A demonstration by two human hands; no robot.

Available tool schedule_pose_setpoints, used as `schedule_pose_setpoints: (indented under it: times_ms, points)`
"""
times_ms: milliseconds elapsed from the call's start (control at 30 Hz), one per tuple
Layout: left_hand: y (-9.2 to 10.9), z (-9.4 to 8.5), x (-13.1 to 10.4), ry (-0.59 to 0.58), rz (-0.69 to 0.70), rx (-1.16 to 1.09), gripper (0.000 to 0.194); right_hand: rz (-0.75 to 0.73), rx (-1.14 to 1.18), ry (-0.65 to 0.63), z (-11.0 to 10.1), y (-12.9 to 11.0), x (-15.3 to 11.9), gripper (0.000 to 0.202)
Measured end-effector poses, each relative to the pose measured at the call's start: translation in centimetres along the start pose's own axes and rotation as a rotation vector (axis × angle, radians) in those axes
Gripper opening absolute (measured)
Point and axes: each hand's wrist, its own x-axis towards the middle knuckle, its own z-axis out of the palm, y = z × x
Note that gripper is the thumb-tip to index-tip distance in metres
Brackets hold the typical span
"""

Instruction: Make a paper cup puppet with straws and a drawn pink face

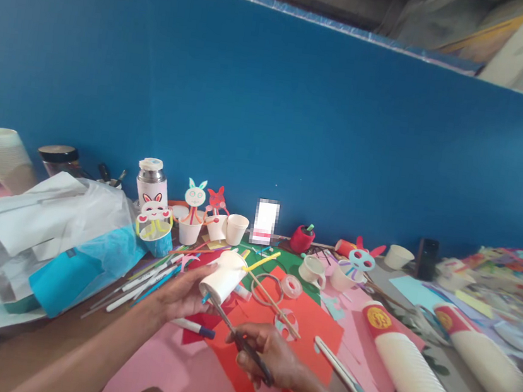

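Cup of plain white paper (224, 275) is sitting tilted in your left hand (187, 292), over the middle of the cluttered table. Your left hand is gripping it from the left side. A thin yellow strip (263, 261) is projecting beyond its far end toward the upper right, and a small blue piece (206, 298) is showing at its near end.

Your right hand (268, 353) is gripping a slim metal tool with a dark handle (252, 353), which is pointing up and left at the cup's near end. Your fingers are covering much of the tool, so whether it is a pair of scissors, and whether its tip is touching the cup, cannot be confirmed from this view.

An orange-red paper sheet (321, 330) is lying beneath your right hand. A white marker with a dark blue cap (193, 326) is lying between your forearms. A white-bodied utility knife (344, 379) is lying to the right of your right hand. A roll of clear tape (291, 287) is lying beyond that hand.
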Motion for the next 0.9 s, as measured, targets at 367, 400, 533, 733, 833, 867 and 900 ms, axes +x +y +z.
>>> schedule_pose_setpoints:
  times_ms: [367, 400, 533, 733, 833, 867, 900]
  points:
    - [0.1, -0.6, 0.3, -0.047, 0.013, 0.069, 0.034, 0.047, -0.151, -0.1, -0.8, 0.3, 0.0, 0.037]
    - [0.2, -0.8, 0.4, -0.045, 0.022, 0.069, 0.033, 0.052, -0.187, -0.13, -1.1, 0.3, -0.1, 0.04]
    - [0.3, -1.8, 1.1, -0.047, 0.062, 0.063, 0.029, -0.082, -0.572, -0.038, -2.5, -0.5, -0.5, 0.04]
    - [0.3, -3.3, 2.4, 0.037, 0.334, 0.217, 0.037, -0.313, -1.203, 0.216, -4.3, -0.9, -0.8, 0.033]
    - [0.6, -3.5, 2.7, 0.066, 0.415, 0.243, 0.052, -0.305, -1.286, 0.183, -5.0, -0.8, -0.7, 0.036]
    - [0.6, -3.4, 2.7, 0.073, 0.448, 0.251, 0.056, -0.305, -1.297, 0.176, -5.1, -0.8, -0.7, 0.036]
    - [0.7, -3.4, 2.8, 0.082, 0.484, 0.265, 0.058, -0.301, -1.302, 0.171, -5.2, -0.9, -0.7, 0.036]
